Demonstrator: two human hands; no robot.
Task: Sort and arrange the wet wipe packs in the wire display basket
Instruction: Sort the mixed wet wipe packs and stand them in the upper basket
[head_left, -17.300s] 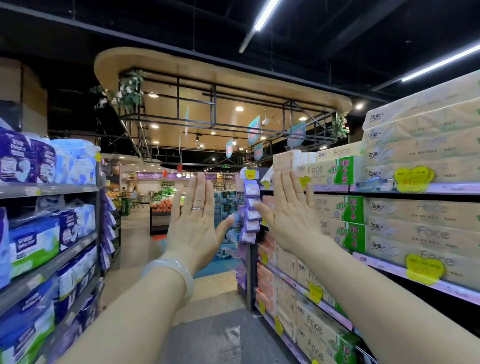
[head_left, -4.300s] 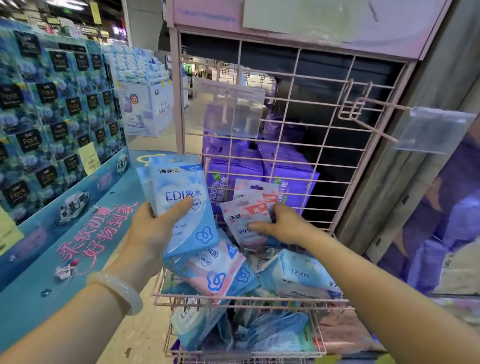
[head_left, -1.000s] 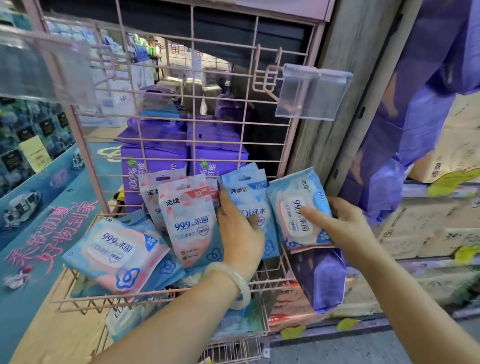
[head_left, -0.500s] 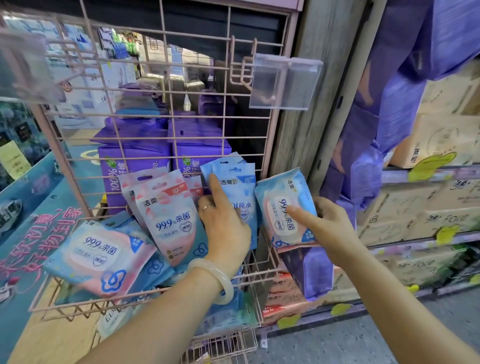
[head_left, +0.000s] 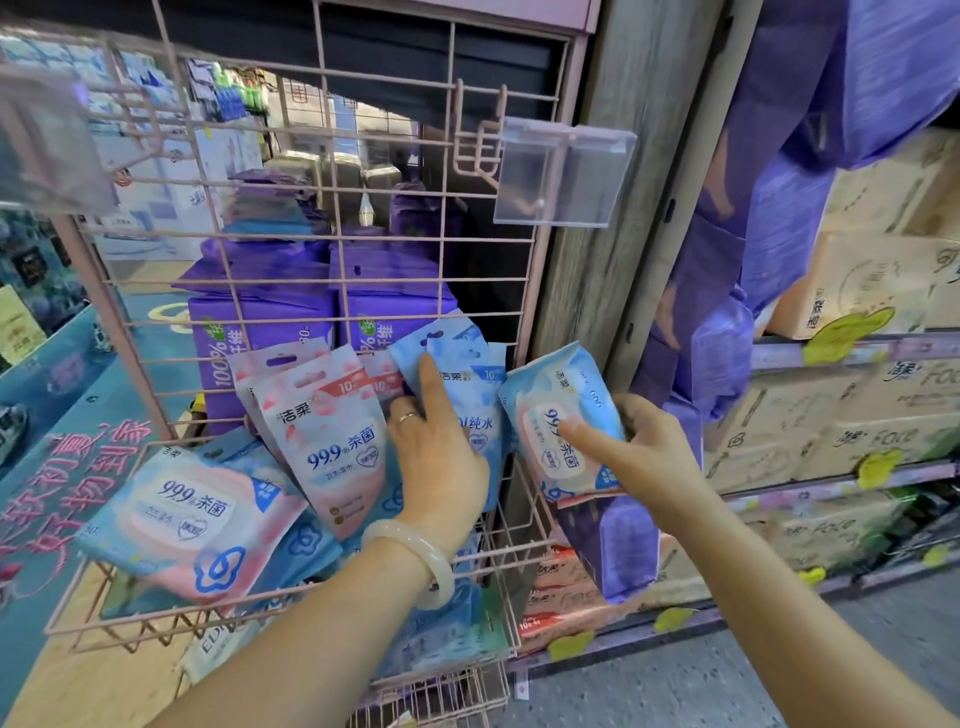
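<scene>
A pink wire display basket holds several wet wipe packs. Pink-and-white packs stand upright against the rear grid. Beside them stand blue packs; my left hand presses on them with its fingers extended, index finger pointing up. My right hand grips a blue-and-pink 99.9 pack at the basket's right edge, thumb across its front. Another 99.9 pack lies flat on blue packs at the basket's front left.
A clear plastic price-tag holder juts from the grid above the basket. Purple boxes stand behind the grid. A lower wire basket sits underneath. Shelves of tissue packs and hanging purple packs fill the right.
Both hands stay on the same packs as a second ago. The view has shifted slightly to the right, so the basket and packs sit further left in frame.
</scene>
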